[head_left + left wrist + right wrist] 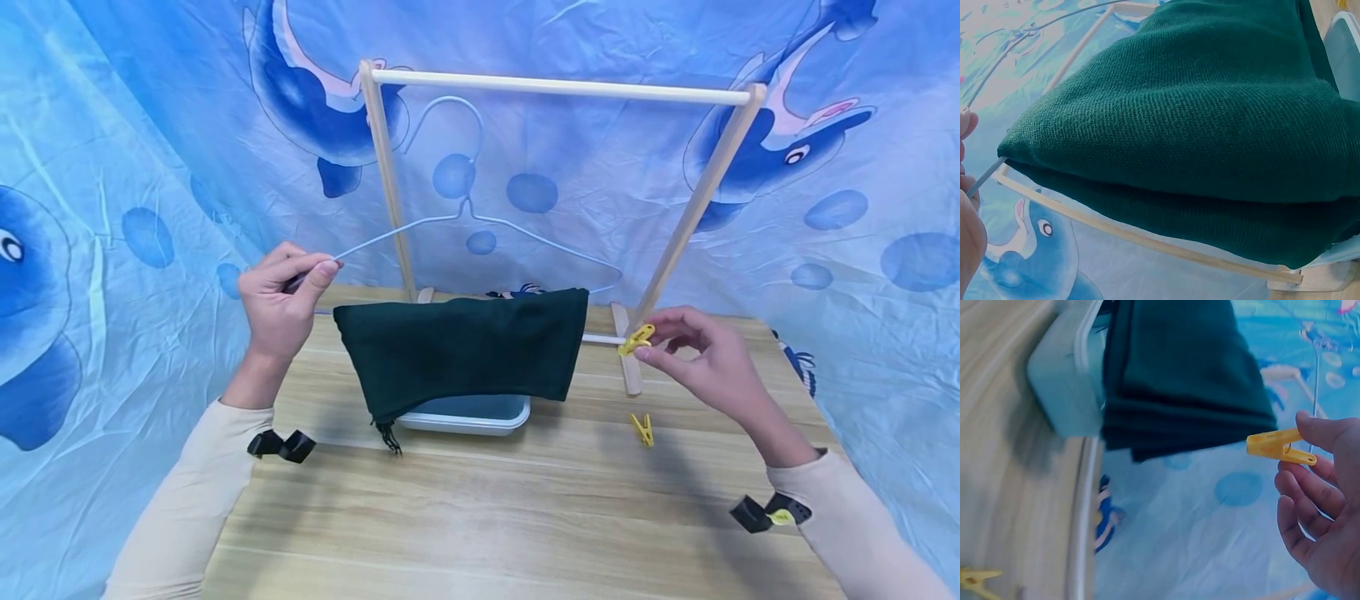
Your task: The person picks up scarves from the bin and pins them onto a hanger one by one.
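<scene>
A dark green knitted scarf [465,350] with a fringed end hangs folded over the lower bar of a light blue wire hanger [543,236]. My left hand [283,292] grips the hanger at its left corner, holding it above the table. Between thumb and fingers, my right hand [701,354] pinches a yellow clothespin [637,339], just right of the scarf. In the right wrist view the clothespin [1272,445] is near the scarf's lower corner; whether they touch I cannot tell. A second yellow clothespin [642,430] lies on the table.
Behind the hanger stands a wooden rack [697,208] with a pale top rail [555,86]. Under the scarf sits a light blue-white plastic basin [465,425] on the wooden table [480,508]. Blue dolphin-print cloth [600,167] surrounds the table.
</scene>
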Available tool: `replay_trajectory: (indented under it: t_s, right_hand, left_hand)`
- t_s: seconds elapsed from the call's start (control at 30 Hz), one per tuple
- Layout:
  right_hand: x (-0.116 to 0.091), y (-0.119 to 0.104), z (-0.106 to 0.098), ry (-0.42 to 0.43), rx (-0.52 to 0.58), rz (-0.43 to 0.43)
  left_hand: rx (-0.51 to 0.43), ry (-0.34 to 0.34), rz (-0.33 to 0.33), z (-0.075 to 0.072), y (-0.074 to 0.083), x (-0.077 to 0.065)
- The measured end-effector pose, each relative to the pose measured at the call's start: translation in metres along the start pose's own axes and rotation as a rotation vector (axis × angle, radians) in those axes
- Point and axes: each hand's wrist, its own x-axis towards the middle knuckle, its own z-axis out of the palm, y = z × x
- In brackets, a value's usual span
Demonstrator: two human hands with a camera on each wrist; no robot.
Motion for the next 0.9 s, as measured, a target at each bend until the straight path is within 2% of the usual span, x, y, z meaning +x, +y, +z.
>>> replay_trajectory:
  t_s: [0.27,0.5,0.9]
  right_hand:
    - [0.032,-0.036,0.008,-0.044,0.064,-0.109]
    - [0.059,-0.066,0.024,-0.081,0.117,-0.224]
    - [0.101,-0.105,0.06,-0.181,0.199,-0.284]
  left_hand:
    - [-0.01,-0.001,0.008,0.003,-0.002,0.0]
    - [-0.013,0.002,0.012,0.004,-0.001,0.0]
    - [-0.021,-0.005,0.011,0.006,-0.002,-0.002]
